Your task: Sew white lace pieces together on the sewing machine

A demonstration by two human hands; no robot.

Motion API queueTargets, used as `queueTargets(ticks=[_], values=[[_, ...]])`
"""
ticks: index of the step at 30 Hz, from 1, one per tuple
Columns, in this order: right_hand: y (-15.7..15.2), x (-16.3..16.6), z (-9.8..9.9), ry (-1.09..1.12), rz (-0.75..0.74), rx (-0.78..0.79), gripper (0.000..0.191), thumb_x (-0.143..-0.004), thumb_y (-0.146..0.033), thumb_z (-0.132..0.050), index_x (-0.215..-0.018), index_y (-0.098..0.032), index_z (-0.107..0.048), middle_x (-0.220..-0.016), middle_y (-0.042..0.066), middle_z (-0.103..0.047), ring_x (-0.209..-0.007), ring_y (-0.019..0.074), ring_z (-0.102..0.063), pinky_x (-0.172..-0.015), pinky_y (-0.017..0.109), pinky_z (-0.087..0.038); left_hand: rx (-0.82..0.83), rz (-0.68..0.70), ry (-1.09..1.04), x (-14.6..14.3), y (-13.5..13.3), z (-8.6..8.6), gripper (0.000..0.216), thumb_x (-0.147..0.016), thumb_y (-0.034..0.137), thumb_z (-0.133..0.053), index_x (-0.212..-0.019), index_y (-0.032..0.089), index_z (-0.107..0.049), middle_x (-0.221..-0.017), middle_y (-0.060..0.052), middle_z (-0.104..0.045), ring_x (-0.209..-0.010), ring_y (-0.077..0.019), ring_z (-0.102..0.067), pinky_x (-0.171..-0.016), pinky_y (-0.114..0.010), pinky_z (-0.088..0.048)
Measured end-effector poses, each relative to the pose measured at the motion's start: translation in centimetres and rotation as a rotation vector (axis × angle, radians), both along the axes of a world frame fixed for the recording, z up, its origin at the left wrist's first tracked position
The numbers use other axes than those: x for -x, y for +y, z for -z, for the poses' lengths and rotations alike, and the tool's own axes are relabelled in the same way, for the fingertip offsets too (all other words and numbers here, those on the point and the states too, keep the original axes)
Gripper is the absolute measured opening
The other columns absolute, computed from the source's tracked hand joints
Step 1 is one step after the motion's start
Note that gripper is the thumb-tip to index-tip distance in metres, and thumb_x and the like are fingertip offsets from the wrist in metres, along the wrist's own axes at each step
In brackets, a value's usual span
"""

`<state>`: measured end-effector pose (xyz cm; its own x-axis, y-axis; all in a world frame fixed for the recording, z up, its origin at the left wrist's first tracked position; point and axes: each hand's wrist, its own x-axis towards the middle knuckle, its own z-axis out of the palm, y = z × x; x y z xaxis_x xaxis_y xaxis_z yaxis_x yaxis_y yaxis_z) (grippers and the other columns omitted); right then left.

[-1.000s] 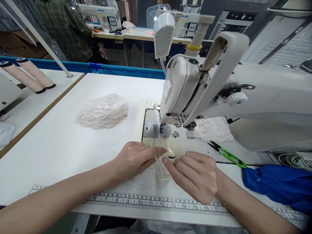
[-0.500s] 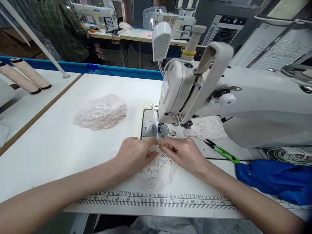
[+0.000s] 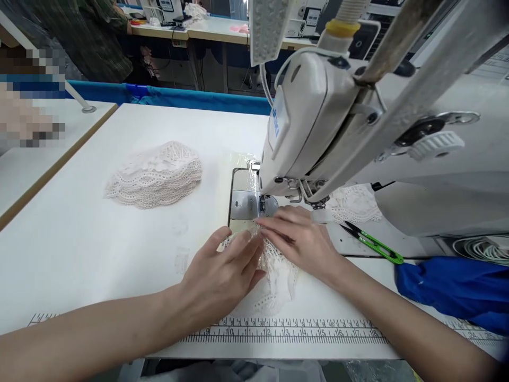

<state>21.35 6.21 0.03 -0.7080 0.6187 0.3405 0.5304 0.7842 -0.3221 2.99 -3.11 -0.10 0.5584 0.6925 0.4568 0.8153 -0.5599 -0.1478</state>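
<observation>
A white lace piece (image 3: 278, 281) lies in front of the sewing machine's needle plate (image 3: 244, 204), its lower part spread on the table. My left hand (image 3: 222, 276) is closed on its upper left edge, fingers bent over the fabric. My right hand (image 3: 302, 239) pinches the same lace just below the presser foot (image 3: 263, 203), fingertips pressed together. Fingers cover the lace's top edge, so I cannot tell whether it reaches under the foot. The sewing machine head (image 3: 298, 116) stands directly beyond both hands.
Stacked lace pieces (image 3: 159, 175) lie at left; more lace (image 3: 353, 204) sits behind my right hand. Green thread snips (image 3: 376, 244) and blue cloth (image 3: 453, 289) are at right. A printed ruler (image 3: 278, 331) runs along the front edge. A person (image 3: 83, 37) is at the far left.
My view has moved closer to the machine. The left hand has turned, its fingers now reaching over the lace. The right hand's fingers have straightened towards the presser foot.
</observation>
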Motion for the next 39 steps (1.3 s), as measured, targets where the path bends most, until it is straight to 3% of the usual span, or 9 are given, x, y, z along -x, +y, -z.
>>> queueTargets(ticks=[3, 6, 8, 14, 25, 39], values=[[0.1, -1.1, -0.7, -0.186, 0.001, -0.241, 0.033, -0.097, -0.038, -0.044, -0.115, -0.021, -0.068, -0.085, 0.006, -0.069, -0.072, 0.0169, -0.060, -0.069, 0.032, -0.042, 0.019, 0.005, -0.029, 0.1, 0.3, -0.1, 0.025, -0.096, 0.027, -0.049, -0.110, 0.013, -0.065, -0.113, -0.006, -0.070, -0.106, -0.0206, -0.058, -0.091, -0.040, -0.036], [0.4, -2.2, -1.8, -0.302, 0.205, -0.468, 0.033, -0.094, -0.037, -0.049, -0.093, -0.015, -0.074, -0.061, 0.006, -0.063, -0.058, 0.0181, -0.053, -0.062, 0.035, -0.037, 0.040, -0.003, -0.075, 0.3, 1.0, -0.2, 0.024, -0.097, 0.025, -0.048, -0.111, 0.016, -0.065, -0.114, -0.004, -0.071, -0.110, -0.0201, -0.059, -0.090, -0.040, -0.036], [0.3, -2.4, -2.2, -0.285, 0.236, -0.553, 0.028, -0.092, -0.029, -0.051, -0.085, -0.015, -0.074, -0.053, 0.005, -0.057, -0.053, 0.0172, -0.048, -0.058, 0.034, -0.034, 0.067, -0.007, -0.094, 0.5, 1.6, -0.2, 0.024, -0.097, 0.025, -0.048, -0.113, 0.017, -0.064, -0.116, -0.004, -0.070, -0.111, -0.0205, -0.059, -0.091, -0.040, -0.035], [-0.8, -1.2, -1.0, -0.261, 0.043, -0.345, 0.034, -0.091, -0.014, -0.044, -0.117, -0.016, -0.066, -0.069, 0.004, -0.067, -0.065, 0.0166, -0.057, -0.059, 0.031, -0.035, 0.106, 0.000, -0.105, 0.8, 2.9, -0.1, 0.026, -0.098, 0.026, -0.048, -0.119, 0.021, -0.062, -0.122, -0.002, -0.066, -0.114, -0.0209, -0.058, -0.092, -0.040, -0.034], [-0.5, -1.1, 0.0, -0.316, 0.076, -0.412, 0.034, -0.089, -0.015, -0.046, -0.117, -0.012, -0.066, -0.081, 0.008, -0.071, -0.086, 0.0229, -0.060, -0.063, 0.034, -0.038, 0.115, -0.055, -0.076, 0.8, 3.0, -0.1, 0.035, -0.099, 0.039, -0.042, -0.121, 0.018, -0.061, -0.126, -0.007, -0.064, -0.121, -0.0245, -0.054, -0.094, -0.043, -0.032], [-0.2, -1.2, 0.4, -0.353, 0.093, -0.457, 0.037, -0.088, -0.016, -0.048, -0.121, -0.013, -0.064, -0.084, 0.009, -0.072, -0.089, 0.0238, -0.058, -0.069, 0.034, -0.041, 0.106, -0.065, -0.097, 0.6, 3.3, 0.0, 0.035, -0.098, 0.039, -0.045, -0.119, 0.016, -0.063, -0.123, -0.009, -0.065, -0.119, -0.0254, -0.055, -0.096, -0.044, -0.032]])
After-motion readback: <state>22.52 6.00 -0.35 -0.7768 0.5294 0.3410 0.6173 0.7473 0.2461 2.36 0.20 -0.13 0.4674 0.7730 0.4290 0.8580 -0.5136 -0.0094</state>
